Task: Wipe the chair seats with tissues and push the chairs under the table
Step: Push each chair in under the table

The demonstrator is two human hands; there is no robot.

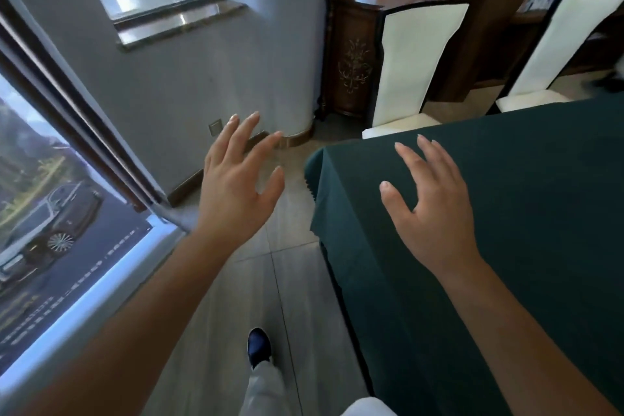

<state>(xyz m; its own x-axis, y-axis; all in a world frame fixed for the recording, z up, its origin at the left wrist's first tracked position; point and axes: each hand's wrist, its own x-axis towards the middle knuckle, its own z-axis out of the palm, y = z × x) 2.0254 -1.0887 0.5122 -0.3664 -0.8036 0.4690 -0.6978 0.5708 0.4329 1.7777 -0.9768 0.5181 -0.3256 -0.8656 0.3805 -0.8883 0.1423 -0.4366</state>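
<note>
Beside table (506, 213), empty hands, poster writing unreadable

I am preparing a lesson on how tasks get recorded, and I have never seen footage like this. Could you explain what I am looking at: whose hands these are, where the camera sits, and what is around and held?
There is no machine here. A person wears a wide-angle camera on the head, so the single picture looks forward and down over their own arms. The left hand is stretched out over the tiled floor, fingers spread, holding nothing. The right hand is also spread and empty, in front of the dark green tablecloth; whether it touches the cloth cannot be told. No tissue is in view. Beyond the table stand two chairs with white padding and dark frames: the nearer chair and the farther chair, their seats partly under the table edge. A carved wooden cabinet stands behind them. Below you see the person's dark shoe.
</note>
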